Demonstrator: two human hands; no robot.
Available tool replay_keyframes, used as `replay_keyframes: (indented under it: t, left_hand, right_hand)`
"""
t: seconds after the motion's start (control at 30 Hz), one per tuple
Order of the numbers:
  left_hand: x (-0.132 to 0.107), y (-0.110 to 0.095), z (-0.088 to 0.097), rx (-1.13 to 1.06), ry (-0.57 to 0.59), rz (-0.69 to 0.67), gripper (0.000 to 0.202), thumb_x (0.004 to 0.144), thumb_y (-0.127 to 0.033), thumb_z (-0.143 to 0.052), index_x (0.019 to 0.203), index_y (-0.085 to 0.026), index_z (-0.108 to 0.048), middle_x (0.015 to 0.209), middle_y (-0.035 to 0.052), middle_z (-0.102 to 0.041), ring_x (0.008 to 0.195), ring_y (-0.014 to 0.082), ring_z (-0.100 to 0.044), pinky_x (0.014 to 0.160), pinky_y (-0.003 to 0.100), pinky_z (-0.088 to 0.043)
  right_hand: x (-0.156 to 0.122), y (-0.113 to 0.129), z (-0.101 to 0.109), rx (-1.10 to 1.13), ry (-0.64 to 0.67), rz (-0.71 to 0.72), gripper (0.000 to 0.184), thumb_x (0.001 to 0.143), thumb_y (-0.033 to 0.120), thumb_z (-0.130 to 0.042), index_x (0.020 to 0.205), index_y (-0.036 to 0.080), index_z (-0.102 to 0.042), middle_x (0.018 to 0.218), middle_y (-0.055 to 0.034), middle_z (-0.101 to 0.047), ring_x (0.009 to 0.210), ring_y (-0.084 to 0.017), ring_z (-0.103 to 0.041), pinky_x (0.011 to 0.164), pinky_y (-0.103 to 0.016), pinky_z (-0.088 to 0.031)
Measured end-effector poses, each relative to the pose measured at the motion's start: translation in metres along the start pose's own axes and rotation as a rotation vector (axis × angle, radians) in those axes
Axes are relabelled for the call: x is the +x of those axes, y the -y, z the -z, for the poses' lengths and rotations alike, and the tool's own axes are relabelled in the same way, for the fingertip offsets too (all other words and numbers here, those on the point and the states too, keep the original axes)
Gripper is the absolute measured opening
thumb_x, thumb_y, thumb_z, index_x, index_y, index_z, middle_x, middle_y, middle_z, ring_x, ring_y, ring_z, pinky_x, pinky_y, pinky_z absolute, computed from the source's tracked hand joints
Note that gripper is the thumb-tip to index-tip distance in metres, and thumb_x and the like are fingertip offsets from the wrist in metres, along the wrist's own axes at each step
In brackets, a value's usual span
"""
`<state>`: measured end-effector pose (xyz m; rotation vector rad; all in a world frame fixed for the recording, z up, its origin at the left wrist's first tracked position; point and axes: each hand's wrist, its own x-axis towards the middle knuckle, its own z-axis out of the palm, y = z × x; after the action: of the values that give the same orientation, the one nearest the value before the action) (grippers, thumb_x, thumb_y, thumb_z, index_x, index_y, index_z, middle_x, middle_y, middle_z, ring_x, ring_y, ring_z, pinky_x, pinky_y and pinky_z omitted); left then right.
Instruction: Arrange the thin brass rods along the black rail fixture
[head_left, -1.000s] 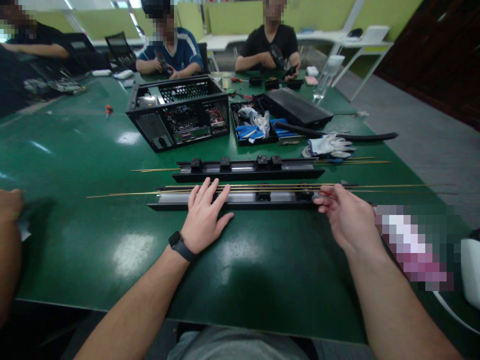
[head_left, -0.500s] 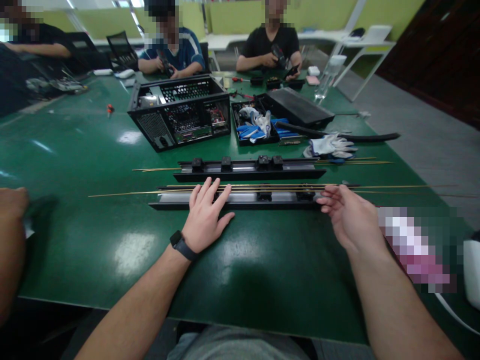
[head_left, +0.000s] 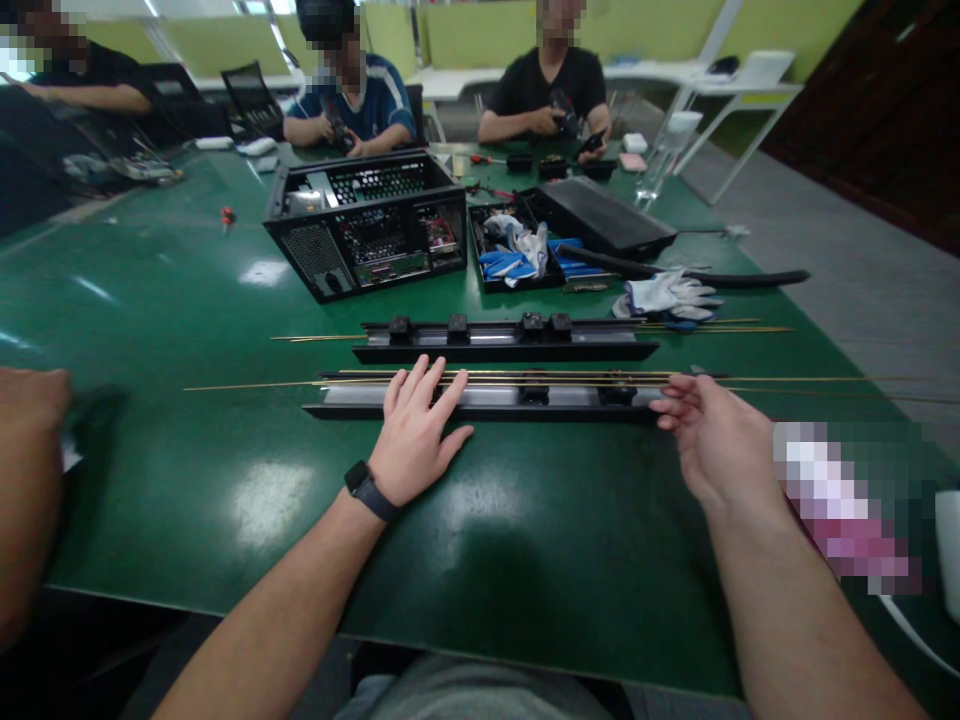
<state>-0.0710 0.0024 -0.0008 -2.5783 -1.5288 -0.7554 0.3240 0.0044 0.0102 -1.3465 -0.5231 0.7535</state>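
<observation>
A green table point(head_left: 157, 490) fills the room before me, with a computer case point(head_left: 401, 240) standing beyond the left fingers. The left hand point(head_left: 416, 440) lies with fingers spread over thin rods point(head_left: 585, 379) and the near rail point(head_left: 502, 412). Just past those fingertips is the far rail point(head_left: 510, 352). Gloves point(head_left: 667, 294) lie beyond the right hand point(head_left: 712, 435), its fingers curled at the rods; whether they grip any, I can't tell.

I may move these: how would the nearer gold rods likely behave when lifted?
The rods are probably light, being so thin. They may spring at the ends, which reach past the nearer rail, but seem fairly stiff, lying nearly straight.
</observation>
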Motion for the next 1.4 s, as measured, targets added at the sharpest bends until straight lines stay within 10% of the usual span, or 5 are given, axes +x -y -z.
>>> replay_keyframes:
  t: [1.4]
  left_hand:
    - [0.000,0.000,0.003,-0.023,0.017,0.006,0.071,0.113,-0.033,-0.079,0.182,-0.027,-0.063,0.192,0.0226,-0.055,0.185,0.0482,-0.043,0.150,0.075,-0.033]
  right_hand:
    - [-0.002,0.012,-0.002,-0.019,-0.055,-0.001,0.019,0.104,0.030,-0.090,0.091,0.021,-0.080,0.092,-0.0052,-0.078,0.067,-0.014,-0.076,0.049,-0.019,-0.053]
